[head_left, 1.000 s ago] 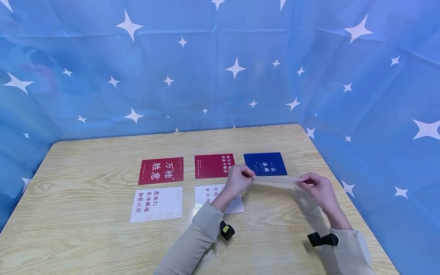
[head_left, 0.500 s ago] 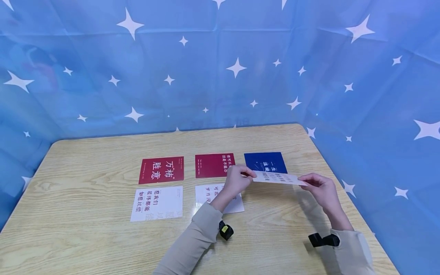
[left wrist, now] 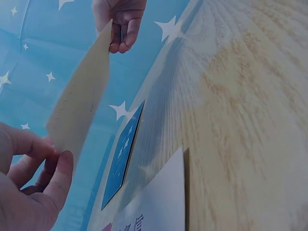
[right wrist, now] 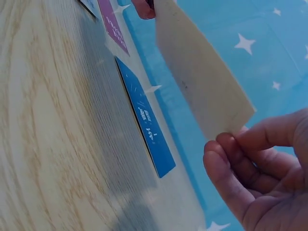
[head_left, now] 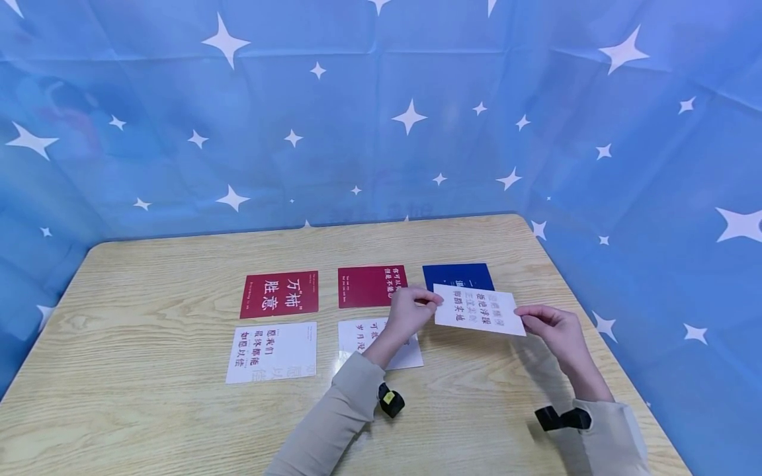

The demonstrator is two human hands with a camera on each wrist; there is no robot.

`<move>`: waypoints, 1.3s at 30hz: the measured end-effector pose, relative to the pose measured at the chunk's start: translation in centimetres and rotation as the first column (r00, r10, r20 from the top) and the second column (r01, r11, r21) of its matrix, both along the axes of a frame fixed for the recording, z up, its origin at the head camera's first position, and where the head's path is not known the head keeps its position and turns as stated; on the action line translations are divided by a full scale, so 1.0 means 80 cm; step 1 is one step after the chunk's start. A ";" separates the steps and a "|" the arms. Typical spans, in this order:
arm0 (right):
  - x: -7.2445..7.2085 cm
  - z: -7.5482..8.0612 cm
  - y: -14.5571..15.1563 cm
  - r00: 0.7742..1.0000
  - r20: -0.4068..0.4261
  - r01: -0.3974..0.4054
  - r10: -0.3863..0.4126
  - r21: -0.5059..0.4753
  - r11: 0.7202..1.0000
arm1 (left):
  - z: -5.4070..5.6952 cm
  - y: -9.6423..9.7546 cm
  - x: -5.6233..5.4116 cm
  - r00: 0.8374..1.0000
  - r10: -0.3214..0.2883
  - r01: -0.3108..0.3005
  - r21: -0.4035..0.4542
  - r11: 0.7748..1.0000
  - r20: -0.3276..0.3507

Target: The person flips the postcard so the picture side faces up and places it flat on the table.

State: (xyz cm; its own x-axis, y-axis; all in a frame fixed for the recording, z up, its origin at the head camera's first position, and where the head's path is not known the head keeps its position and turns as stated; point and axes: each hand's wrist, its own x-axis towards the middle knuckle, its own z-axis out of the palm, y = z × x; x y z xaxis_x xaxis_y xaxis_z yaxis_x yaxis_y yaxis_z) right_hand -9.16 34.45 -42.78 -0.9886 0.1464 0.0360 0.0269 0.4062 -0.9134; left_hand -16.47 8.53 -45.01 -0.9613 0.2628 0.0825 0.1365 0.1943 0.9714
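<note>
A white postcard (head_left: 479,309) with printed characters hangs above the table, tilted so its lettered face shows in the head view. My left hand (head_left: 412,309) pinches its left edge between thumb and fingers. At the opposite edge my right hand (head_left: 552,329) pinches it the same way. Both wrist views show the card's plain back, as the card (left wrist: 84,96) stretches between the two hands. Under and behind it lies a blue card (head_left: 458,272), partly covered in the head view. My left forearm and hand hide part of another white card (head_left: 407,357).
Two red cards, one at left (head_left: 280,295) and one in the middle (head_left: 363,287), lie in the back row beside the blue one. A white card (head_left: 270,354) lies at the front left. The wooden table (head_left: 149,330) meets a blue starry curtain (head_left: 357,99) at the back and right.
The held white postcard has turned from edge-on to showing its printed face, its near edge dipping lower. It now overlaps more of the blue card. Both hands stay nearly in place.
</note>
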 end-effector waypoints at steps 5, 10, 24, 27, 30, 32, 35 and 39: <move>0.000 0.000 -0.002 0.999 0.041 0.020 -0.021 0.017 1.000 | -0.002 0.002 0.000 1.000 0.009 -0.009 0.022 1.000 -0.006; -0.002 -0.010 -0.002 0.998 0.047 0.048 -0.049 0.018 0.999 | -0.003 0.006 0.000 0.998 0.047 -0.049 0.057 0.997 0.036; -0.002 -0.001 -0.009 0.994 0.081 0.070 -0.071 0.010 0.997 | -0.003 0.010 0.004 0.996 0.064 -0.070 0.085 0.994 0.069; -0.001 -0.001 -0.009 0.993 0.085 0.076 -0.077 0.011 0.997 | -0.002 0.011 0.005 0.995 0.061 -0.068 0.080 0.995 0.082; 0.000 -0.001 -0.008 0.993 0.087 0.076 -0.077 0.016 0.997 | -0.002 0.011 0.006 0.995 0.055 -0.061 0.064 0.996 0.086; 0.000 -0.001 -0.007 0.993 0.090 0.073 -0.075 0.024 0.997 | -0.002 0.012 0.007 0.994 0.055 -0.061 0.059 0.996 0.095; 0.001 -0.002 -0.006 0.991 0.108 0.070 -0.074 0.041 0.997 | -0.002 0.014 0.010 0.991 0.059 -0.066 0.056 0.996 0.117; 0.003 -0.002 -0.003 0.987 0.147 0.063 -0.071 0.062 0.996 | -0.002 0.017 0.015 0.987 0.069 -0.079 0.062 0.995 0.145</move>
